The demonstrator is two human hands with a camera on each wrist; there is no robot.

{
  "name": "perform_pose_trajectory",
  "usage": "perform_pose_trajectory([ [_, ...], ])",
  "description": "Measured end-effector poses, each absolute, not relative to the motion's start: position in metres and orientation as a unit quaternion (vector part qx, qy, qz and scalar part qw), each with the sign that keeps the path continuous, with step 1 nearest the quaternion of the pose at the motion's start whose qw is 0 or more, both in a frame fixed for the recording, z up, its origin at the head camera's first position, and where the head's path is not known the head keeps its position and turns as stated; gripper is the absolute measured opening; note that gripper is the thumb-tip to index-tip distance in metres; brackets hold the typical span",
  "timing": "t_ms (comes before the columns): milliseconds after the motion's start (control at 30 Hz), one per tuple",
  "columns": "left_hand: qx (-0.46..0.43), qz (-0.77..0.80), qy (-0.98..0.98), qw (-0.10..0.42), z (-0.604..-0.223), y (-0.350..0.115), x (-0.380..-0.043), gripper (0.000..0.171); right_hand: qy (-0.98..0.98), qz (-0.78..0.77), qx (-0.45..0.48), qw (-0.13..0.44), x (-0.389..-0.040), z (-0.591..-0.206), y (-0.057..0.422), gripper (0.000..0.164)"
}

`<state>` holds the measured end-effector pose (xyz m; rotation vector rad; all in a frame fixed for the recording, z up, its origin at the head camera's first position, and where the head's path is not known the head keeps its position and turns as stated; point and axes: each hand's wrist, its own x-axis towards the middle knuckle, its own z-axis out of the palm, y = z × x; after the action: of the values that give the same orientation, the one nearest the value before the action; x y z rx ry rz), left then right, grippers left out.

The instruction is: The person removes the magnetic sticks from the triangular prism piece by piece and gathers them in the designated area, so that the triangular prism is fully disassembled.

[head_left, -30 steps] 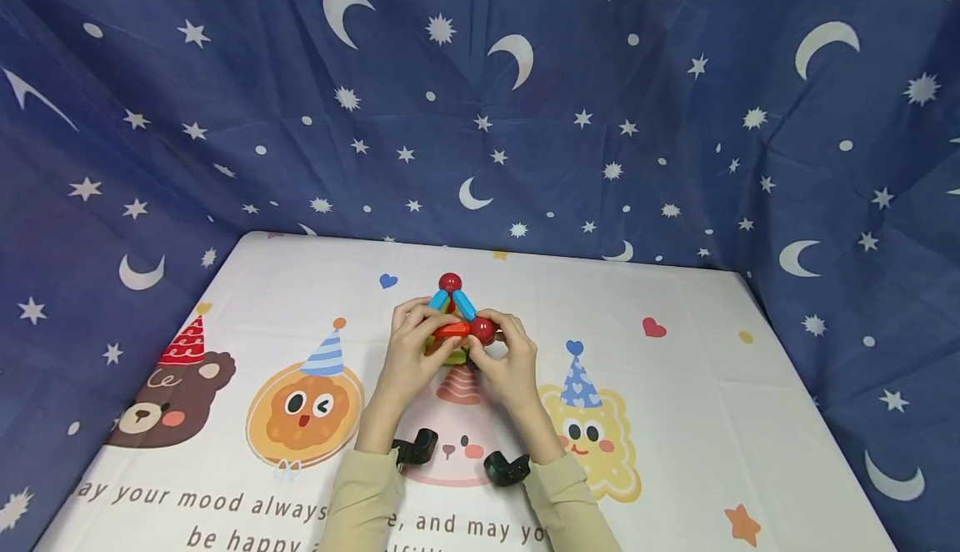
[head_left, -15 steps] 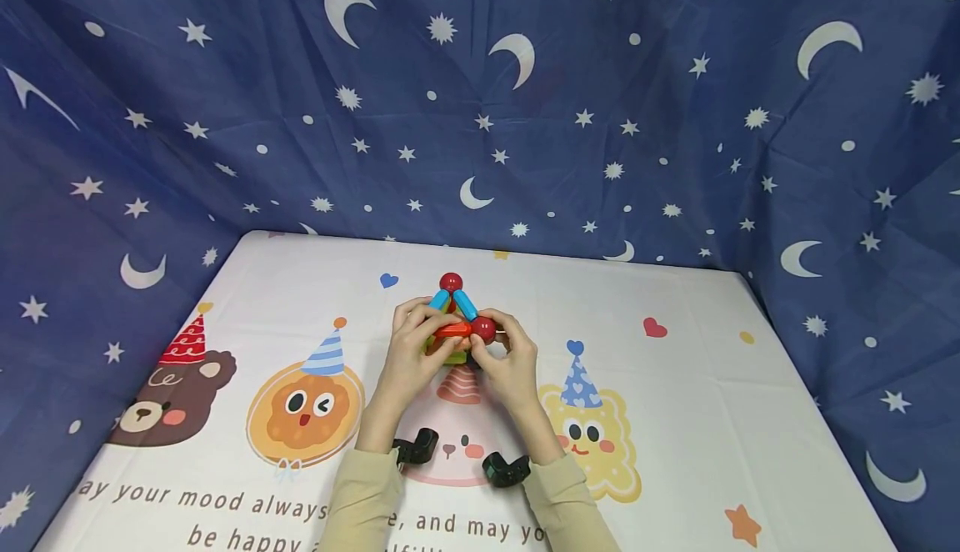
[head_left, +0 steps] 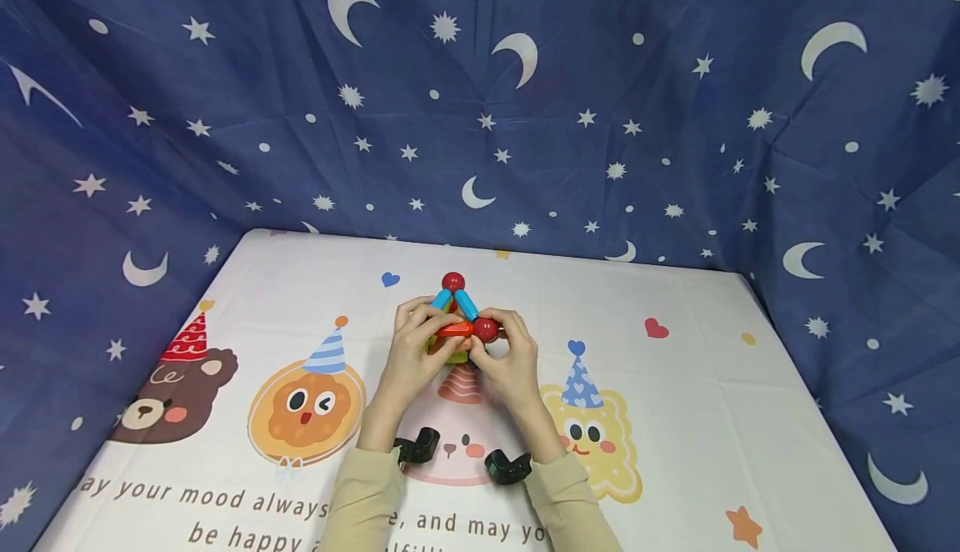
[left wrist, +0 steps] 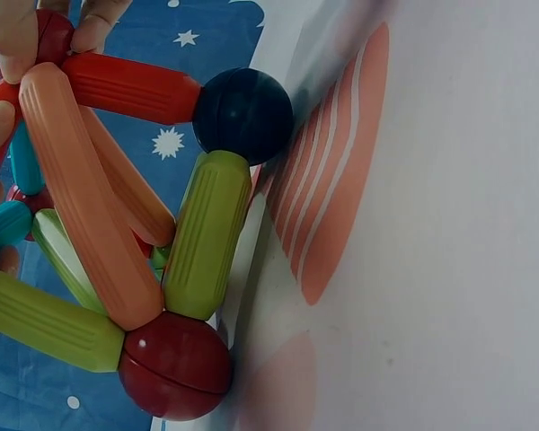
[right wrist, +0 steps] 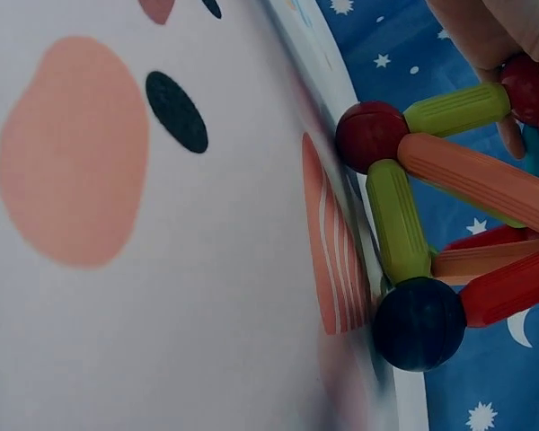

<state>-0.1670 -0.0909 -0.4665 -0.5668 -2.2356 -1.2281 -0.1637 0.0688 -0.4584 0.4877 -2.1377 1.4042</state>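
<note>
A ball-and-stick building toy point(head_left: 466, 305), joined into a many-sided frame, is between both hands over the middle of the table. My left hand point(head_left: 407, 348) holds its left side, fingers over a red stick point(head_left: 454, 329). With thumb and fingers, my right hand point(head_left: 512, 360) pinches the red ball point(head_left: 486, 330) at the right corner. Another red ball point(head_left: 453, 283) tops two light blue sticks at the far end. Seen from the left wrist, a dark blue ball point(left wrist: 242, 115) and a lower red ball point(left wrist: 175, 365) are linked by a green stick point(left wrist: 207, 235); orange sticks point(left wrist: 90, 189) cross the frame.
The table has a white printed cloth point(head_left: 697, 419) with cartoon faces and lettering. Behind and along both sides hangs a dark blue curtain point(head_left: 570, 152) with moons and stars. Black wrist devices point(head_left: 507, 467) sit at both cuffs, close above the cloth.
</note>
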Motion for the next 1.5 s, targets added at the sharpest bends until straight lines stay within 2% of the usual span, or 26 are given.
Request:
perform_pose_trajectory([
  [200, -0.212, -0.453, -0.824, 0.265, -0.466, -0.09, -0.167, 0.022, -0.795, 0.505, 0.198, 0.273, -0.173, -0.475, 0.073, 0.036],
  [467, -0.206, -0.45, -0.828, 0.264, -0.465, -0.09, -0.166, 0.022, -0.807, 0.472, 0.23, 0.269, -0.175, -0.472, 0.074, 0.03],
  [967, -0.202, -0.446, -0.829, 0.27, -0.466, -0.089, -0.167, 0.021, -0.817, 0.465, 0.233, 0.25, -0.177, -0.471, 0.072, 0.022],
  [1300, -0.175, -0.472, -0.821, 0.27, -0.466, -0.092, -0.166, 0.023, -0.791, 0.505, 0.214, 0.271, -0.181, -0.459, 0.084, 0.017],
  [1400, -0.178, -0.471, -0.823, 0.264, -0.465, -0.091, -0.166, 0.023, -0.79, 0.518, 0.204, 0.255, -0.181, -0.457, 0.087, 0.016],
  [1500, -0.179, -0.472, -0.824, 0.257, -0.465, -0.091, -0.165, 0.022, -0.782, 0.562, 0.186, 0.198, -0.179, -0.455, 0.091, 0.021],
])
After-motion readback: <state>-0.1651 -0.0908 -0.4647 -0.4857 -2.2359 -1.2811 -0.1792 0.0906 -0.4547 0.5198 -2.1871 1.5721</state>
